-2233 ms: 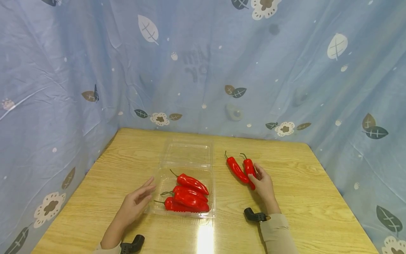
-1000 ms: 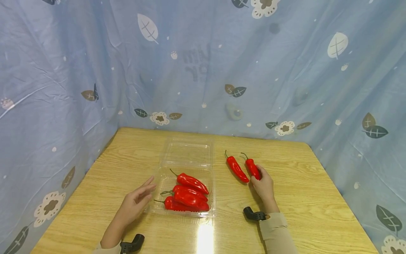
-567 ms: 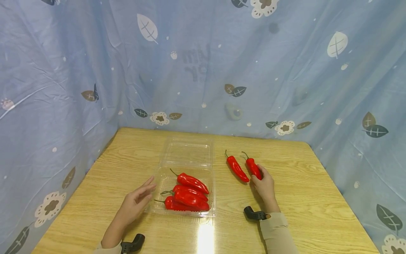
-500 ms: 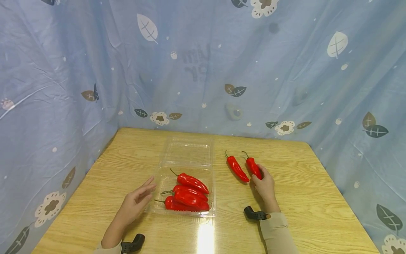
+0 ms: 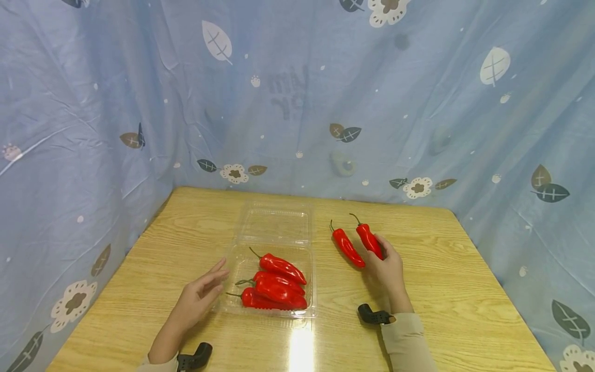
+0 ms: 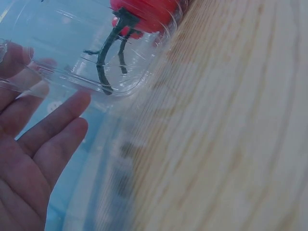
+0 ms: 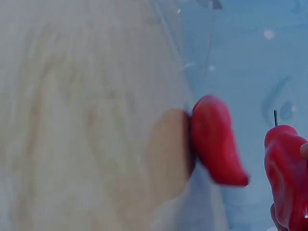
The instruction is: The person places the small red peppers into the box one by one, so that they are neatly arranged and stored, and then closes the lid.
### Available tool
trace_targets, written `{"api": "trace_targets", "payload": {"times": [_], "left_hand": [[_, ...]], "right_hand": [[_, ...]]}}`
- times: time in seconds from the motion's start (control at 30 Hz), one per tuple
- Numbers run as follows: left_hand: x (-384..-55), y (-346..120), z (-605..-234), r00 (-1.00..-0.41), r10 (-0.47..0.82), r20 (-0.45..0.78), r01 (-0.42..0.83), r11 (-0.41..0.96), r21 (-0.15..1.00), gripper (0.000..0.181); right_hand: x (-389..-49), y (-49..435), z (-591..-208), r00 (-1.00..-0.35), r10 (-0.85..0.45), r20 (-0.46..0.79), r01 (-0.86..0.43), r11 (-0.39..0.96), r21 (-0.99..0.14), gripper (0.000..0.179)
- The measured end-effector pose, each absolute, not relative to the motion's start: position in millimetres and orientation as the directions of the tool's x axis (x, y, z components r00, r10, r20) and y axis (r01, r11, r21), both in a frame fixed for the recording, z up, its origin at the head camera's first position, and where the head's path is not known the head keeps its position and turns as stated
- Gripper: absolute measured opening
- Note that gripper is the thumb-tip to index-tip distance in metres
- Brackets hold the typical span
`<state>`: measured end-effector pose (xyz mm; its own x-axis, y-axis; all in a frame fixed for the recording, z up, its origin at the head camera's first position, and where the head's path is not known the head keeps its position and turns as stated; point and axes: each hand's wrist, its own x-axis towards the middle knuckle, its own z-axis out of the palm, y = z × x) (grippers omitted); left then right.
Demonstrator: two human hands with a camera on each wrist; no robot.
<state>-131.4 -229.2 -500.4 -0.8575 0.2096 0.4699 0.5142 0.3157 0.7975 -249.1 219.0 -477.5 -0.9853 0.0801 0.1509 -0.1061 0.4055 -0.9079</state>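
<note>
My right hand [image 5: 387, 266] grips the lower part of a red chili pepper [image 5: 369, 239], its green stem pointing away from me. The right wrist view shows the same pepper [image 7: 286, 175] with fingertips at its edge. Just left of it a second red pepper [image 5: 347, 248] lies on the table. My left hand [image 5: 197, 299] is held with fingers extended at the left side of a clear plastic clamshell box [image 5: 239, 258]. Several red peppers [image 5: 279, 287] are piled in the box. In the left wrist view, the fingers [image 6: 57, 115] are spread at the box wall, holding nothing.
The box's clear lid [image 5: 277, 225] lies folded back, away from me. All of this stands on a wooden table [image 5: 432, 268] with a blue patterned curtain [image 5: 297, 103] behind and at both sides. A black camera mount sits on each wrist [image 5: 372, 314].
The right hand first shifted the pepper slightly right, apart from its neighbour, then moved it a little away from me and left. The left hand and the box have stayed in place.
</note>
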Motion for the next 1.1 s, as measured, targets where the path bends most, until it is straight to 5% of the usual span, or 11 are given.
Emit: {"api": "trace_targets", "payload": {"times": [1.1], "left_hand": [[-132.3, -230.2, -501.3, -0.869, 0.203, 0.452, 0.495, 0.31, 0.812, 0.032]], "right_hand": [[-203.8, 126.1, -430.1, -0.899, -0.306, 0.314, -0.396, 0.259, -0.881, 0.048]]}}
